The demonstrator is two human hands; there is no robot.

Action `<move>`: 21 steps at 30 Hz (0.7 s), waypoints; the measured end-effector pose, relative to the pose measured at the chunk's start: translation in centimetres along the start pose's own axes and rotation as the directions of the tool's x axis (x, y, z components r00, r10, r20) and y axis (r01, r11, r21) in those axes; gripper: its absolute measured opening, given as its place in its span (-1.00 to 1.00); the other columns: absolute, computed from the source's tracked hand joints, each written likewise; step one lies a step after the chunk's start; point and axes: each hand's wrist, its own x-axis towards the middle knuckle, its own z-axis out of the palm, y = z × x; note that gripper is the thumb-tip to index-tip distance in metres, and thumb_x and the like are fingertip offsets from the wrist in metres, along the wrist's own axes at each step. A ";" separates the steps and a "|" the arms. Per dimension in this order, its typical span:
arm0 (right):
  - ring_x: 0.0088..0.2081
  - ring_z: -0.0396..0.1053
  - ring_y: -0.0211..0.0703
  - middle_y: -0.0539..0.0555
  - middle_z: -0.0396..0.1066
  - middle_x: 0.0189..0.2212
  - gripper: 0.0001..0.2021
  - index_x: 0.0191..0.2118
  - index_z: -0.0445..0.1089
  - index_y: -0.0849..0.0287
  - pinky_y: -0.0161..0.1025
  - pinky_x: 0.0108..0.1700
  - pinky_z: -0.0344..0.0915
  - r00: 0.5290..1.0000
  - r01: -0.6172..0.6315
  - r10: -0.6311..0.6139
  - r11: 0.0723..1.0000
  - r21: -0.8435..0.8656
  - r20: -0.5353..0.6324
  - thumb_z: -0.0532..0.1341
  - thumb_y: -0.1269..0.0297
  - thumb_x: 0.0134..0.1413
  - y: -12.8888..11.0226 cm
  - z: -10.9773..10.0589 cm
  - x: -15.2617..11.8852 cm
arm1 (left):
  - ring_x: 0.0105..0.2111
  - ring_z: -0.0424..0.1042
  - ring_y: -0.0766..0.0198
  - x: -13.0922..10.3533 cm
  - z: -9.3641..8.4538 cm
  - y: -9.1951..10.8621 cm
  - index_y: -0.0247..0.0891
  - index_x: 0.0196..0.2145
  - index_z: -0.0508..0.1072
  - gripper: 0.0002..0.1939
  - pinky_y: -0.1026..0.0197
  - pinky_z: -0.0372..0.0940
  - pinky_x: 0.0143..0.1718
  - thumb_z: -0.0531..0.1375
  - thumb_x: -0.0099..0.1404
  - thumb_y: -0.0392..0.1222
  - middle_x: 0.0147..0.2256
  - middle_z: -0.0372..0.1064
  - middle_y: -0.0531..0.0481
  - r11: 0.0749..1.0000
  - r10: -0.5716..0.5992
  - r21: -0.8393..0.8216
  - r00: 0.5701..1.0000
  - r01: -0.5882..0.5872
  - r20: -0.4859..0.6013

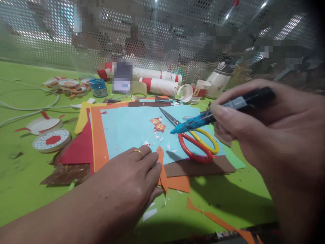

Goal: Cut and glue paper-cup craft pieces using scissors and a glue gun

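My left hand (129, 173), with a ring on one finger, rests on the paper stack, its curled fingertips against a narrow orange paper cutout (162, 169). Two small dark dots mark the cutout's pointed upper end. In my right hand (256, 125) is a black marker pen (228, 106), gripped between thumb and fingers. Its front part is coated in blue and points down left, over the light blue paper sheet (124, 128). Below the pen lie scissors (195, 149) with one red and one yellow handle. Two small printed red-and-gold pieces (159, 126) and white scraps are on the sheet.
Paper plates with red strips (43, 125) and a patterned round lid (52, 140) lie at left. Behind stand a blue jar (98, 88), stacked paper cups (159, 87) and a white kettle (218, 79). A white cable (33, 108) crosses the green table. An orange strip (220, 222) lies in front.
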 end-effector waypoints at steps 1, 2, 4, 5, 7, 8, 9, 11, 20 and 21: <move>-0.55 0.21 -0.30 -0.06 0.30 -0.54 -0.90 -0.41 0.34 0.09 -0.29 -0.56 0.13 0.999 0.012 -0.013 1.000 -0.010 -0.050 0.23 0.38 0.11 0.0 0.5 -0.1 | -0.15 0.42 -0.01 0.1 -0.1 0.0 -0.38 -0.16 0.53 -0.70 -0.13 0.33 -0.04 0.07 0.37 -0.16 -0.17 0.49 -0.25 1.000 -0.003 0.002 1.000 0.003 0.003; -0.55 0.21 -0.31 -0.07 0.31 -0.55 -0.89 -0.45 0.35 0.11 -0.30 -0.56 0.13 0.997 0.021 -0.022 1.000 -0.016 -0.071 0.25 0.39 0.08 -0.1 0.9 -0.1 | -0.17 0.42 0.00 0.1 -0.1 0.1 -0.38 -0.16 0.52 -0.70 -0.12 0.34 -0.05 0.06 0.37 -0.16 -0.18 0.49 -0.24 1.000 -0.005 0.005 1.000 0.005 0.006; -0.54 0.24 -0.32 -0.07 0.34 -0.55 -0.89 -0.46 0.38 0.15 -0.32 -0.53 0.16 0.999 0.024 -0.024 1.000 -0.001 -0.023 0.25 0.40 0.06 0.0 1.6 -0.2 | -0.18 0.42 0.00 0.2 -0.3 0.1 -0.36 -0.16 0.52 -0.72 -0.12 0.34 -0.07 0.06 0.36 -0.19 -0.21 0.49 -0.22 1.000 -0.008 0.009 1.000 0.008 0.022; -0.53 0.25 -0.32 -0.07 0.34 -0.56 -0.91 -0.46 0.39 0.16 -0.32 -0.51 0.18 1.000 0.018 -0.018 1.000 0.010 0.013 0.25 0.39 0.05 0.1 1.9 -0.3 | -0.18 0.41 0.00 0.2 -0.4 0.2 -0.36 -0.16 0.52 -0.72 -0.13 0.34 -0.08 0.06 0.36 -0.19 -0.21 0.49 -0.22 1.000 -0.006 0.010 1.000 0.006 0.026; -0.54 0.25 -0.32 -0.07 0.34 -0.56 -0.92 -0.44 0.40 0.17 -0.33 -0.51 0.18 0.997 0.008 -0.010 1.000 0.024 0.074 0.24 0.38 0.05 0.3 2.3 -0.3 | -0.18 0.41 -0.01 0.1 -0.5 0.2 -0.35 -0.17 0.51 -0.72 -0.13 0.34 -0.09 0.06 0.36 -0.18 -0.21 0.48 -0.21 1.000 -0.014 0.002 0.999 0.013 0.036; -0.54 0.25 -0.32 -0.07 0.35 -0.56 -0.93 -0.43 0.41 0.17 -0.33 -0.52 0.18 0.995 0.007 -0.009 1.000 0.019 0.100 0.24 0.36 0.05 0.4 2.5 -0.3 | -0.18 0.40 -0.01 0.1 -0.6 0.3 -0.34 -0.17 0.51 -0.73 -0.14 0.33 -0.08 0.06 0.36 -0.17 -0.21 0.47 -0.20 1.000 -0.019 -0.005 0.999 0.020 0.045; -0.55 0.24 -0.32 -0.07 0.35 -0.56 -0.93 -0.42 0.41 0.18 -0.33 -0.53 0.17 0.993 0.005 -0.006 1.000 0.010 0.120 0.24 0.33 0.06 0.5 2.6 -0.4 | -0.17 0.40 -0.01 0.0 -0.6 0.3 -0.34 -0.17 0.50 -0.73 -0.14 0.33 -0.08 0.06 0.36 -0.17 -0.21 0.47 -0.20 1.000 -0.026 -0.015 0.998 0.026 0.056; -0.56 0.22 -0.32 -0.07 0.34 -0.58 -0.91 -0.41 0.42 0.18 -0.34 -0.55 0.15 0.988 0.003 -0.002 1.000 -0.004 0.153 0.25 0.30 0.07 0.5 3.0 -0.4 | -0.16 0.40 0.00 -0.1 -0.8 0.4 -0.32 -0.18 0.50 -0.75 -0.14 0.31 -0.07 0.06 0.36 -0.18 -0.22 0.46 -0.19 0.999 -0.035 -0.037 0.997 0.037 0.072; -0.58 0.24 -0.33 -0.09 0.34 -0.62 -0.94 -0.42 0.40 0.19 -0.36 -0.54 0.17 0.977 -0.021 0.016 0.999 0.024 0.214 0.25 0.36 0.06 0.3 3.7 -0.4 | -0.14 0.41 0.02 -0.1 -0.9 0.5 -0.31 -0.14 0.47 -0.78 -0.11 0.28 -0.04 0.11 0.34 -0.19 -0.19 0.48 -0.18 0.998 -0.042 -0.046 0.999 0.043 0.029; -0.58 0.24 -0.33 -0.09 0.34 -0.62 -0.93 -0.41 0.40 0.19 -0.36 -0.54 0.18 0.976 -0.023 0.016 0.999 0.028 0.219 0.24 0.35 0.06 0.3 3.7 -0.4 | -0.14 0.41 0.03 -0.1 -0.8 0.5 -0.31 -0.14 0.47 -0.79 -0.11 0.28 -0.02 0.11 0.34 -0.20 -0.19 0.48 -0.18 0.997 -0.043 -0.057 0.999 0.044 0.025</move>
